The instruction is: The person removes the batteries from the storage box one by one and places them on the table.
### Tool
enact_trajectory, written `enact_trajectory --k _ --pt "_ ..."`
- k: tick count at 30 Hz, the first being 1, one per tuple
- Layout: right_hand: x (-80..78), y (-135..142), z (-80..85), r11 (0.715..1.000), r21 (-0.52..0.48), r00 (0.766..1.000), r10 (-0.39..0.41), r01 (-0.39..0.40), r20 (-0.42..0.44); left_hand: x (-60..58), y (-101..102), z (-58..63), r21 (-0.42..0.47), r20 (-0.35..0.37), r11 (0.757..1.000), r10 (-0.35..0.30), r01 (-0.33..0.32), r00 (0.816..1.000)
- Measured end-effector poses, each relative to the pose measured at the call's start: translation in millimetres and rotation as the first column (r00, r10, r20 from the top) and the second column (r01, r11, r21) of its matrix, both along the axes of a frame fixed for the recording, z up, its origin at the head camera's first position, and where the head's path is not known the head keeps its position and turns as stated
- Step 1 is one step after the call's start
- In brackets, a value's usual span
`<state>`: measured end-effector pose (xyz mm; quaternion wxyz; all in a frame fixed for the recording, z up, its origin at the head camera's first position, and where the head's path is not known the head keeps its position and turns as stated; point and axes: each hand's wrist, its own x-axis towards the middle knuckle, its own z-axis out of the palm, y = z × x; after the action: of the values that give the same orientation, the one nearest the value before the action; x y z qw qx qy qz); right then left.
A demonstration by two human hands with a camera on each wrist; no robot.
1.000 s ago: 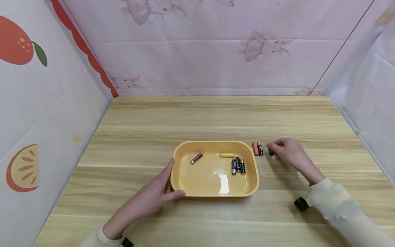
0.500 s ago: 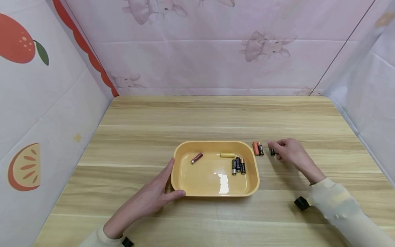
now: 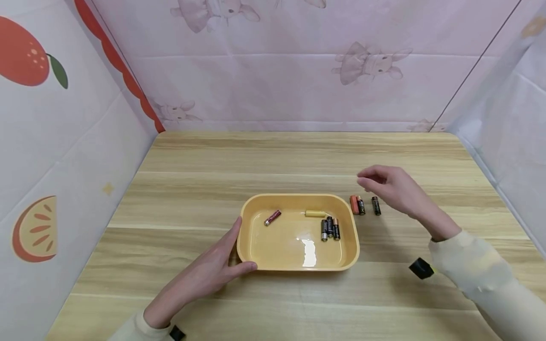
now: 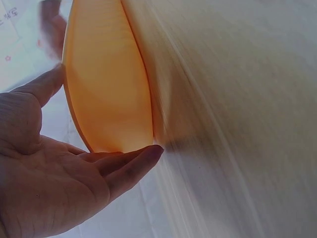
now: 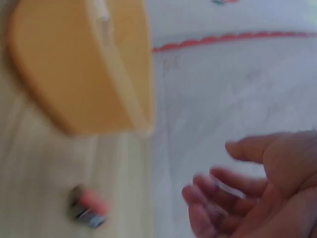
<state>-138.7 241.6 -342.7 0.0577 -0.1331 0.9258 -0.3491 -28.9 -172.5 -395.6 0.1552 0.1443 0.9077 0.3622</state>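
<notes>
A yellow plastic bin (image 3: 273, 253) holds several batteries: a maroon battery (image 3: 272, 218), a yellow battery (image 3: 314, 214) and three black batteries (image 3: 330, 227) side by side. My left hand (image 3: 213, 270) rests against the bin's left end, thumb at the front rim and straight fingers along the outer wall, as the left wrist view also shows. To the bin's right, an orange battery (image 3: 354, 205) lies next to a black one. A separate black battery (image 3: 376, 205) stands upright or lies nearby. My right hand (image 3: 394, 187) hovers just behind these, fingers loosely curved around nothing.
The bin sits on a wood-grain table (image 3: 192, 161). Behind it rises a pink rabbit-print cloth wall (image 3: 277, 90), with a white fruit-print wall (image 3: 85, 156) on the left and a pale wall on the right. A black wrist device (image 3: 421, 268) hangs beside the right sleeve.
My right hand has let go of the single black battery, leaving it on the table, and has moved up and back from it. My left hand and the bin stay in place.
</notes>
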Motion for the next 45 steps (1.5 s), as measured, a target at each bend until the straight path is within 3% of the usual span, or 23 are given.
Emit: enact_trajectory --k 4,8,12,16,21,25,32,45 --pt "-5.6 -33 25.6 0.987 -0.066 0.988 0.146 -0.15 -0.059 -0.2 0 0.5 0.002 0.001 1.0 0.003 -0.003 1.0" --pt "-13.6 -73 32.4 0.947 -0.109 0.952 0.293 -0.301 -0.089 -0.7 0 0.1 0.002 0.004 1.0 0.001 -0.001 1.0" --pt "-20.1 -110 17.8 0.89 -0.169 0.904 0.427 -0.424 -0.02 -1.2 1 0.4 0.009 0.009 1.0 -0.002 0.002 1.0" --pt "-21.7 -136 -7.6 0.855 -0.241 0.861 0.495 -0.459 0.115 -1.5 1 1.4 0.012 0.01 1.0 -0.01 0.01 1.0" --pt "-20.2 -152 -32.6 0.856 -0.156 0.849 0.512 -0.493 0.127 -1.9 2 1.3 0.009 0.012 1.0 -0.013 0.013 1.0" --pt "-17.3 -159 -37.4 0.847 -0.041 0.843 0.531 -0.53 0.087 -1.4 1 1.2 0.006 0.012 1.0 -0.007 0.007 1.0" --pt "-16.5 -165 -41.4 0.766 0.066 0.768 0.639 -0.639 0.025 -1.3 1 0.8 -0.002 0.01 1.0 -0.002 0.002 1.0" --pt "-12.6 -177 -44.3 0.763 0.259 0.806 0.562 -0.592 0.186 -1.5 0 0.7 0.002 -0.006 1.0 -0.006 0.006 1.0"
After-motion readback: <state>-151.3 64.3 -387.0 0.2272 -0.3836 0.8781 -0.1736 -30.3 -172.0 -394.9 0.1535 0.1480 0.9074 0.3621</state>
